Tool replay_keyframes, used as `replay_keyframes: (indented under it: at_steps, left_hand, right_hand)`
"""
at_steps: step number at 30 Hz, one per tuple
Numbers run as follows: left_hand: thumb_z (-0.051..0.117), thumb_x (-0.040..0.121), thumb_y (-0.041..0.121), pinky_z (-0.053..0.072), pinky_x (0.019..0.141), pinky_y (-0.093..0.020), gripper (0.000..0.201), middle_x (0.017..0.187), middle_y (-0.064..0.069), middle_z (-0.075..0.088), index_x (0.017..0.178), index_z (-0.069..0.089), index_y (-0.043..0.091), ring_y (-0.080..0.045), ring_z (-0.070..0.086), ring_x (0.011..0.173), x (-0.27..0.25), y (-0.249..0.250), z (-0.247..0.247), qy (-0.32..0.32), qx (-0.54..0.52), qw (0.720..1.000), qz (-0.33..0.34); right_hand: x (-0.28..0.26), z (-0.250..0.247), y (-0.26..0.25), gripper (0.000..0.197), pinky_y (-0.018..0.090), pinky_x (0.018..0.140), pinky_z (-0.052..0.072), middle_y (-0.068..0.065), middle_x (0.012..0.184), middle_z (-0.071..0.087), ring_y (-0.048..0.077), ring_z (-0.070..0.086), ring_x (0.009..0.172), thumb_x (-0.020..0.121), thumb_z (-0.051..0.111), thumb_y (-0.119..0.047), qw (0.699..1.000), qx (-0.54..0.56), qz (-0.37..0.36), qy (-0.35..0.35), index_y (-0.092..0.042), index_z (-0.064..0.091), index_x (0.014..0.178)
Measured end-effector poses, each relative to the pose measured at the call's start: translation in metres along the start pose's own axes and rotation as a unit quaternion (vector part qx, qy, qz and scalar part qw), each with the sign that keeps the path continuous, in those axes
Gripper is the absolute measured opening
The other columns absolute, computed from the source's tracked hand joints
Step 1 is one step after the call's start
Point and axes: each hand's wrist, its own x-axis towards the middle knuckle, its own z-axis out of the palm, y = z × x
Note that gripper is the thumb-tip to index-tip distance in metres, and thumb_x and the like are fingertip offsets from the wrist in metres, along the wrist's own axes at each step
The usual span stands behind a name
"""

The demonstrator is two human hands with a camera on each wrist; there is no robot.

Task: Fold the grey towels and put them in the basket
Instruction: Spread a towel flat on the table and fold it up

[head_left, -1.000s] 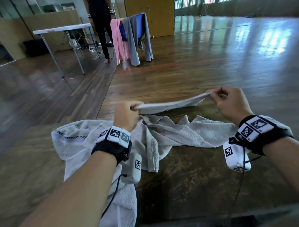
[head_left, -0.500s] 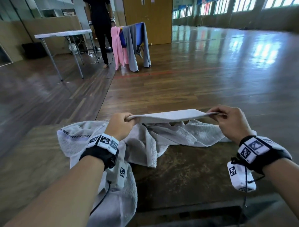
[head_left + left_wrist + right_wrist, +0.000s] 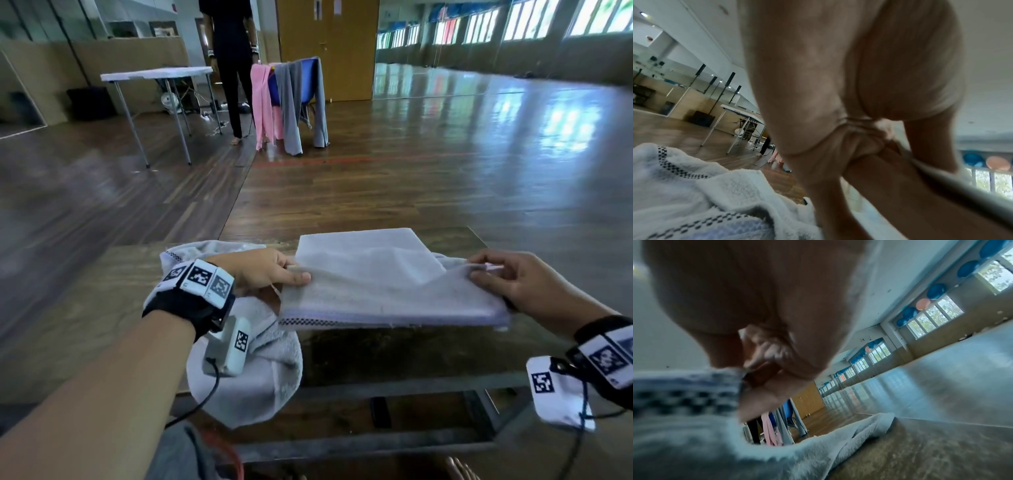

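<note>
A grey towel (image 3: 376, 281) with a checkered border lies doubled over on the wooden table (image 3: 102, 308). My left hand (image 3: 296, 272) pinches its near left corner and my right hand (image 3: 479, 269) pinches its near right corner, so the near edge hangs stretched between them just above the table. The left wrist view shows the left hand (image 3: 885, 138) pinching the grey towel's edge (image 3: 941, 181). In the right wrist view the right hand (image 3: 756, 369) grips the grey towel's checkered hem (image 3: 684, 394). A second grey towel (image 3: 246, 383) lies crumpled under my left wrist and droops over the table's front. No basket is in view.
The table's metal frame (image 3: 376, 390) runs below its near edge. Far back on the wooden floor stand a person in black (image 3: 233, 68), a white folding table (image 3: 157, 73) and a blue chair draped with pink and grey cloths (image 3: 291, 102).
Both hands have come toward me and lower with the towel's edge. The towel, held up as a taut strip before, now lies doubled with its far part flat on the table.
</note>
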Motion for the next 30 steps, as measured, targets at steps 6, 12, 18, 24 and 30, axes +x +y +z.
replay_keyframes:
  at_steps: [6,12,18,24,30]
  left_hand:
    - [0.070,0.081,0.025,0.051,0.094,-0.050,0.049,0.108,-0.031,0.063,0.110,0.063,-0.014,-0.037,0.062,0.095,-0.016,0.009,0.007,-0.077,-0.016,0.995,-0.054]
    - [0.066,0.094,0.033,0.057,0.063,-0.033,0.038,0.078,-0.023,0.071,0.083,0.063,-0.003,-0.025,0.068,0.064,0.024,-0.007,0.014,0.219,0.088,0.972,0.014]
    - [0.060,0.097,0.036,0.044,0.061,-0.032,0.045,0.049,-0.006,0.057,0.060,0.049,0.012,-0.014,0.053,0.044,0.066,-0.027,0.021,0.314,0.147,0.938,0.000]
    - [0.061,0.097,0.031,0.028,0.054,-0.029,0.054,0.051,-0.001,0.037,0.052,0.036,0.015,-0.017,0.039,0.051,0.099,-0.034,0.023,0.293,0.144,0.945,-0.014]
    - [0.063,0.096,0.029,0.032,0.047,-0.023,0.051,0.046,0.001,0.047,0.051,0.045,0.012,-0.013,0.047,0.045,0.108,-0.035,0.018,0.300,0.112,0.947,-0.021]
  right_hand:
    - [-0.019,-0.003,-0.004,0.011,0.017,0.050,0.047,0.010,0.071,0.073,0.016,0.060,0.058,0.084,0.069,-0.024,0.996,0.076,0.011,0.037,-0.017,0.075,0.091]
    - [0.006,0.014,0.038,0.008,0.031,0.058,0.057,0.004,0.074,0.077,0.014,0.069,0.058,0.093,0.069,-0.015,0.988,-0.021,0.071,0.134,-0.020,0.070,0.087]
    - [0.043,0.031,0.072,0.014,0.036,0.073,0.053,-0.005,0.084,0.068,0.020,0.064,0.075,0.092,0.071,-0.026,0.976,-0.111,0.089,0.167,-0.031,0.067,0.080]
    - [0.082,0.035,0.105,0.011,0.034,0.063,0.048,0.006,0.076,0.068,0.021,0.058,0.063,0.091,0.071,-0.021,0.978,-0.089,0.130,0.139,-0.023,0.069,0.081]
    - [0.098,0.043,0.107,0.012,0.032,0.061,0.042,0.008,0.069,0.066,0.020,0.054,0.063,0.091,0.072,-0.020,0.978,-0.095,0.123,0.141,-0.016,0.070,0.080]
